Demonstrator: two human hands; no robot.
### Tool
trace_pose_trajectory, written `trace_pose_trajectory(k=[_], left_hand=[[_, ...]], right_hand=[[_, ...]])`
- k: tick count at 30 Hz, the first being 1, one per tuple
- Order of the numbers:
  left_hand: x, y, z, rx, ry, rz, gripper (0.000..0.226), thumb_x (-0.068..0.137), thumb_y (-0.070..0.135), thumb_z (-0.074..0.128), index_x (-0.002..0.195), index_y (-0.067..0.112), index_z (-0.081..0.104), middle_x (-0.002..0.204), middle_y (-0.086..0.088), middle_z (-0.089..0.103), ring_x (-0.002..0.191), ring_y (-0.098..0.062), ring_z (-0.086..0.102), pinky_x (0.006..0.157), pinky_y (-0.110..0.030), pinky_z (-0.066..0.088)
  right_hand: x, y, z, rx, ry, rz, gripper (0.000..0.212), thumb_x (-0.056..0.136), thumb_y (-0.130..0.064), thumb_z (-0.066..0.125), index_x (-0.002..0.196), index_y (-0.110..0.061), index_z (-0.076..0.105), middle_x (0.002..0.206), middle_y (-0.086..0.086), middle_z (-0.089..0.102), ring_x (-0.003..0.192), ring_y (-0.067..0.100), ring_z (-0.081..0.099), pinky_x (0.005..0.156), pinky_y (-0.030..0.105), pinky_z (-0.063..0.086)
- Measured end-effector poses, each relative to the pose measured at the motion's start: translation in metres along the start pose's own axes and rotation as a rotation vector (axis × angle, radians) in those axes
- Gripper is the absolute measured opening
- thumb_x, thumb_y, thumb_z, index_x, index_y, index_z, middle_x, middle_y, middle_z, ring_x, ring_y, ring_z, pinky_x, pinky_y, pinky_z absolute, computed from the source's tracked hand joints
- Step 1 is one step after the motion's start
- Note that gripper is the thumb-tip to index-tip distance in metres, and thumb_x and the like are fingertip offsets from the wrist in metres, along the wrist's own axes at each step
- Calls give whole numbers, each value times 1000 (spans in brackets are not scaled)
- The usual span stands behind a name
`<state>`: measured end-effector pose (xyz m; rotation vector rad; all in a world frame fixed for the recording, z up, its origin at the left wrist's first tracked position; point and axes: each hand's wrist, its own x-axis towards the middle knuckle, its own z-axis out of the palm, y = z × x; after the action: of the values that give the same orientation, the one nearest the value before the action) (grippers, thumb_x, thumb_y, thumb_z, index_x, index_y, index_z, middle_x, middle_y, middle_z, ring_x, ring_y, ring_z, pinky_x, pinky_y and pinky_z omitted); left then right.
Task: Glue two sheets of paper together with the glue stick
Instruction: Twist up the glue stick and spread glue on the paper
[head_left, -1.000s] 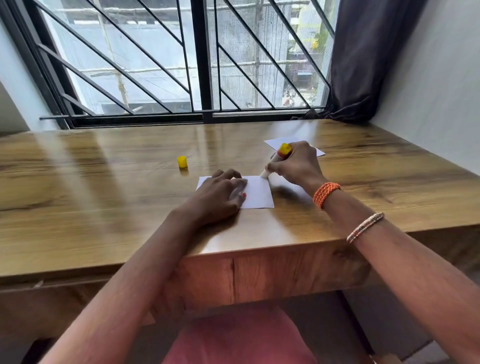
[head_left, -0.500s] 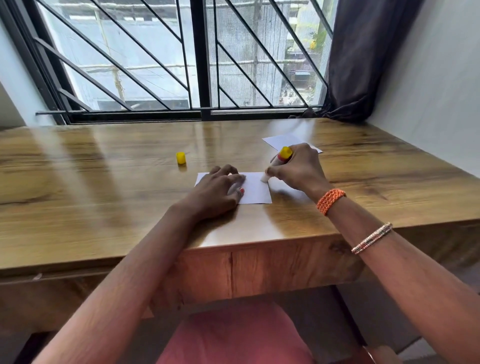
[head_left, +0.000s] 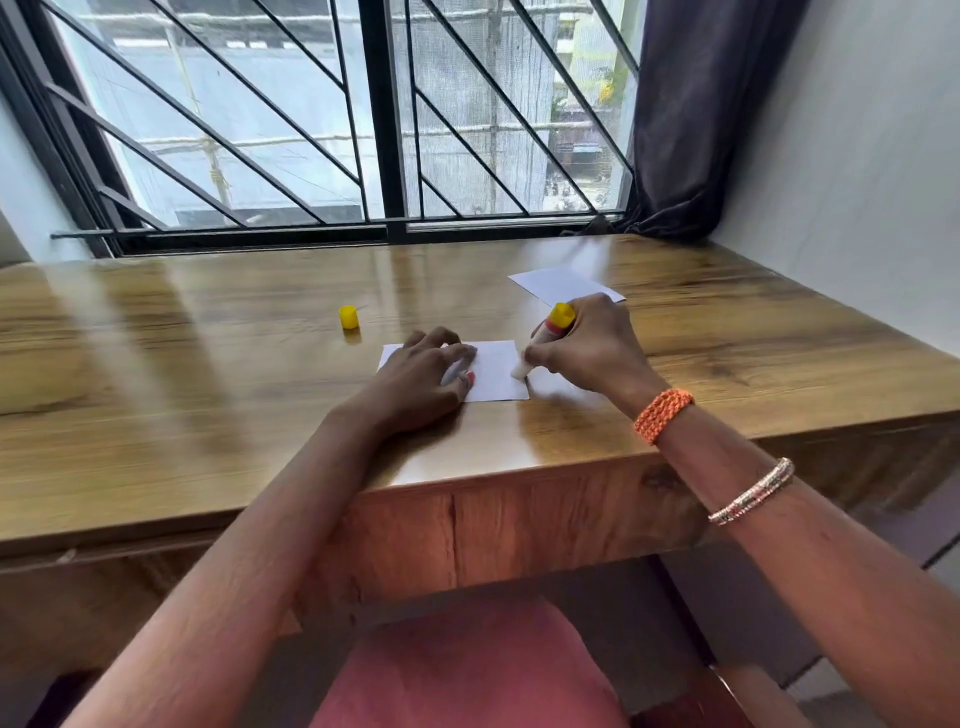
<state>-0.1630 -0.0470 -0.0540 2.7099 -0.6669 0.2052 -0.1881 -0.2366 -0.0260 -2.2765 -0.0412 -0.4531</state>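
Note:
A small white sheet of paper (head_left: 496, 371) lies flat near the front edge of the wooden table (head_left: 208, 405). My left hand (head_left: 418, 382) rests flat on its left half, fingers spread, pinning it down. My right hand (head_left: 587, 345) grips a glue stick (head_left: 545, 335) with a yellow end, tilted, its white tip touching the sheet's right edge. A second white sheet (head_left: 563, 283) lies further back on the right, partly hidden behind my right hand. The yellow cap (head_left: 349, 317) stands alone to the left of the sheet.
A barred window (head_left: 363, 130) runs along the table's far edge. A dark curtain (head_left: 691, 114) hangs at the back right beside a white wall (head_left: 857, 166). A pink seat cushion (head_left: 467, 670) shows below the table's front edge.
The glue stick's tip has slid down the right edge of the sheet toward me. My left hand has stayed pressed on the paper.

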Motion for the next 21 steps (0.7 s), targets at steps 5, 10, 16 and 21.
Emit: trace_pose_trajectory(k=[5, 10, 16, 21], left_hand=[[0, -1, 1, -2, -3, -2, 42, 93, 28, 47, 134, 20, 48, 137, -2, 43, 127, -23, 34, 105, -31, 26], [1, -3, 3, 3, 5, 1, 46, 93, 29, 47, 136, 16, 44, 138, -3, 43, 128, -25, 35, 107, -32, 27], [2, -4, 4, 5, -9, 10, 42, 93, 29, 47, 133, 16, 46, 137, -4, 43, 126, -25, 36, 105, -33, 28], [2, -5, 3, -27, -8, -3, 49, 92, 28, 49, 137, 14, 37, 141, -4, 41, 130, -25, 32, 107, -33, 26]], right_hand=[[-6, -2, -5, -26, -22, 8, 6, 62, -11, 77, 68, -8, 76, 67, 1, 72, 52, 3, 57, 41, 4, 38], [-11, -6, -11, -32, -63, 32, 8, 63, -12, 77, 70, -8, 76, 69, 8, 73, 64, 15, 67, 53, 20, 51], [-9, -13, -18, -50, -151, 124, 12, 64, -14, 78, 73, -6, 76, 67, 15, 72, 56, 13, 63, 41, 14, 42], [1, -15, -17, 8, -218, 190, 23, 61, -8, 81, 78, 4, 72, 69, 18, 71, 59, 21, 67, 65, 32, 61]])
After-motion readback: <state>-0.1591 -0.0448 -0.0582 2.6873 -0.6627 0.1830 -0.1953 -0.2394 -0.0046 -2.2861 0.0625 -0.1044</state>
